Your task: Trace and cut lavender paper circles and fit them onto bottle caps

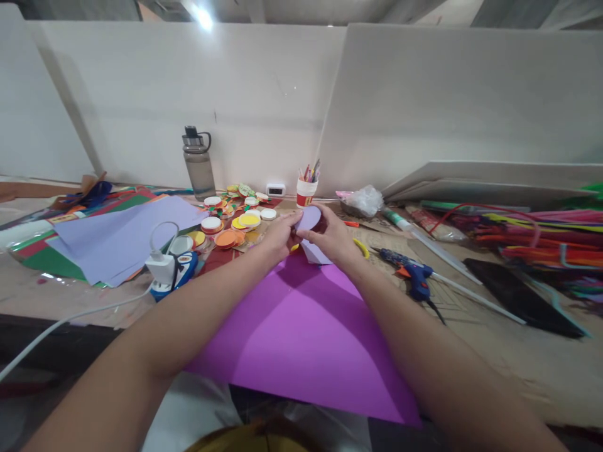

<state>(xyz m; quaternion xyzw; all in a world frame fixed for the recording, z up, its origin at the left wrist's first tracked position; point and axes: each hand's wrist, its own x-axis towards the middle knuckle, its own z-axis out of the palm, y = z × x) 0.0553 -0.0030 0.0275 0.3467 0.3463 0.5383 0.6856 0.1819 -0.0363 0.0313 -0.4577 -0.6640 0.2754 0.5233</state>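
Note:
A round lavender disc (309,217) is held between both hands over the far edge of a large purple sheet (301,326). My left hand (284,231) pinches the disc's left edge. Curved around its right side are the fingers of my right hand (332,233), with the thumb at the lower edge. Just below the hands lies a piece of lavender paper (315,253). Something yellow (362,247) rests to the right of my right hand, partly hidden by it.
Left are round lids (211,225), lavender sheets (127,235), a power socket with a white plug (162,267) and a bottle (198,166). A pencil cup (306,191) stands behind. Right are a blue glue gun (417,276), a black pouch (522,298) and colourful pipe cleaners (541,235).

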